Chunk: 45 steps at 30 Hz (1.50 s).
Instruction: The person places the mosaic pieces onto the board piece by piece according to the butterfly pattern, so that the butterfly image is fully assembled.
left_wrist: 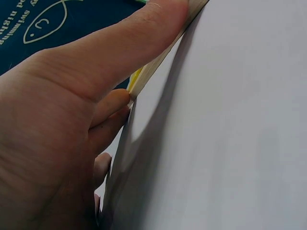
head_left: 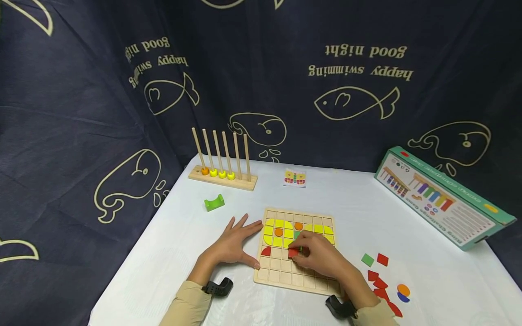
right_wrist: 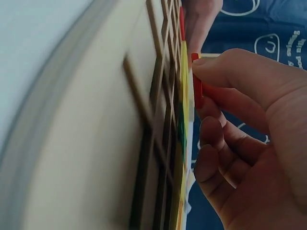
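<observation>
A wooden grid board lies on the white table between the hands. Yellow tiles, two orange discs, a green square and a red quarter-round tile sit in its cells. My left hand has its fingers spread, with thumb and fingertips at the board's left edge. Over the middle of the grid, my right hand pinches a red square tile between thumb and fingers. In the right wrist view that tile is held on edge, close over the board. The right hand hides part of the board.
To the right lie a loose green square, a red square, several red tiles, an orange disc and a blue piece. Behind stand a peg rack, green curved block, butterfly card and game box.
</observation>
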Available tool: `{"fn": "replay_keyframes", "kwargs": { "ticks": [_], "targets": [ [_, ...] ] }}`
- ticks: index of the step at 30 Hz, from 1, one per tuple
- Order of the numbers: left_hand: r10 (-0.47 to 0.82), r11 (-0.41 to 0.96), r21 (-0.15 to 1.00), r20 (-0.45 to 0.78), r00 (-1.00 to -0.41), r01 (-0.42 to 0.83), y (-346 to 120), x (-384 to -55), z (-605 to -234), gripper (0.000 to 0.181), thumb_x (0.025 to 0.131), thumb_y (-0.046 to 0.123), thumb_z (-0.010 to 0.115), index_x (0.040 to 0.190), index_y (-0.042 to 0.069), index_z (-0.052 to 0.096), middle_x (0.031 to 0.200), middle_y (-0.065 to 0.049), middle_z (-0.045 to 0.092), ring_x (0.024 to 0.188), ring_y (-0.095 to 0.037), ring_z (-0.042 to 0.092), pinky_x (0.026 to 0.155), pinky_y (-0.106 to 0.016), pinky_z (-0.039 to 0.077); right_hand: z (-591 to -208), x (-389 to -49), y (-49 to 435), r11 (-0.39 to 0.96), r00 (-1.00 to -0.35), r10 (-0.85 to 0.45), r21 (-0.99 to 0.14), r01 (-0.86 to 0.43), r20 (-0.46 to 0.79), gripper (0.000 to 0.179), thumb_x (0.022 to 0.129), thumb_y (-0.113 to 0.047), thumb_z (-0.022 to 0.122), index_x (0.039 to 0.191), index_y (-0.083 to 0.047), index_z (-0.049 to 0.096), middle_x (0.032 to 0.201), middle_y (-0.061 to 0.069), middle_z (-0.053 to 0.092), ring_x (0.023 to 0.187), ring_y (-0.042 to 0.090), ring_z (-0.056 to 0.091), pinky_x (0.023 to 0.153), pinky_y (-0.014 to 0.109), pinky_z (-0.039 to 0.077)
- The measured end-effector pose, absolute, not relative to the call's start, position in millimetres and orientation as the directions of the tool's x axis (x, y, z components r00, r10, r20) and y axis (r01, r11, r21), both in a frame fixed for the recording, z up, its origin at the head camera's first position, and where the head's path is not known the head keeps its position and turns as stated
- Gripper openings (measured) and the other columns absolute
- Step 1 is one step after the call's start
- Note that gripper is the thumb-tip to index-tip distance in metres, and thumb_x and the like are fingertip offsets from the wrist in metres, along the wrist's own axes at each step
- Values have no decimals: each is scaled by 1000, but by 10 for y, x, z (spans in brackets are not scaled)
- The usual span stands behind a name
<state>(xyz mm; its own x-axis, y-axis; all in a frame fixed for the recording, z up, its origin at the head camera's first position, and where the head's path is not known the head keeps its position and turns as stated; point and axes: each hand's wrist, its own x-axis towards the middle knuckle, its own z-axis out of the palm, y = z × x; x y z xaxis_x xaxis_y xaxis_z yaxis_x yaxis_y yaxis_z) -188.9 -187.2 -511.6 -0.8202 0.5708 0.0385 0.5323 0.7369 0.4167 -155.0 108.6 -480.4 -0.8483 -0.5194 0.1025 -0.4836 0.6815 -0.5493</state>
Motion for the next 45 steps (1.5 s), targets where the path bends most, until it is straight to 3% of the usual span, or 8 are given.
{"fn": "replay_keyframes", "kwargs": {
  "ticks": [14, 18, 32, 41, 45],
  "targets": [
    [577, 733, 417, 39, -816, 538, -1881, -1881, -5109, 118, 54, 80, 70, 151, 21, 35, 153, 6, 32, 145, -30, 6, 113, -56, -2, -4819, -1582, 730, 663, -782, -607, -454, -595, 139, 24, 83, -27, 73, 105, -19, 76, 94, -11, 60, 82, 7, 52, 75, 27, 48],
    [579, 734, 411, 36, -814, 541, -1869, -1886, -5104, 117, 55, 80, 70, 151, 22, 35, 154, 8, 30, 145, -28, 6, 113, -55, -3, -4815, -1588, 680, 662, -775, -613, -436, -609, 153, 24, 83, -27, 74, 105, -18, 76, 91, -10, 58, 78, 8, 50, 71, 25, 46],
    [574, 739, 410, 33, -818, 535, -1867, -1897, -5097, 119, 53, 80, 70, 151, 22, 35, 153, 10, 30, 145, -28, 6, 114, -53, -2, -4770, -1550, 797, 706, -816, -564, -439, -556, 126, 18, 83, -26, 73, 98, -19, 77, 86, -13, 55, 73, 4, 49, 65, 23, 45],
    [577, 726, 425, 53, -815, 541, -1872, -1878, -5096, 120, 52, 80, 71, 150, 19, 37, 153, 6, 32, 145, -30, 7, 113, -56, -2, -4723, -1463, 1197, 759, -866, -487, -436, -484, 115, 14, 82, -27, 76, 96, -24, 75, 89, -16, 58, 82, 7, 54, 76, 33, 49],
    [581, 721, 425, 59, -812, 547, -1871, -1874, -5096, 120, 53, 80, 71, 150, 18, 37, 153, 5, 33, 145, -31, 8, 113, -57, -1, -4691, -1410, 1452, 771, -882, -453, -438, -462, 132, 18, 81, -25, 78, 97, -21, 74, 89, -15, 59, 76, 6, 51, 72, 31, 48]
  ]
}}
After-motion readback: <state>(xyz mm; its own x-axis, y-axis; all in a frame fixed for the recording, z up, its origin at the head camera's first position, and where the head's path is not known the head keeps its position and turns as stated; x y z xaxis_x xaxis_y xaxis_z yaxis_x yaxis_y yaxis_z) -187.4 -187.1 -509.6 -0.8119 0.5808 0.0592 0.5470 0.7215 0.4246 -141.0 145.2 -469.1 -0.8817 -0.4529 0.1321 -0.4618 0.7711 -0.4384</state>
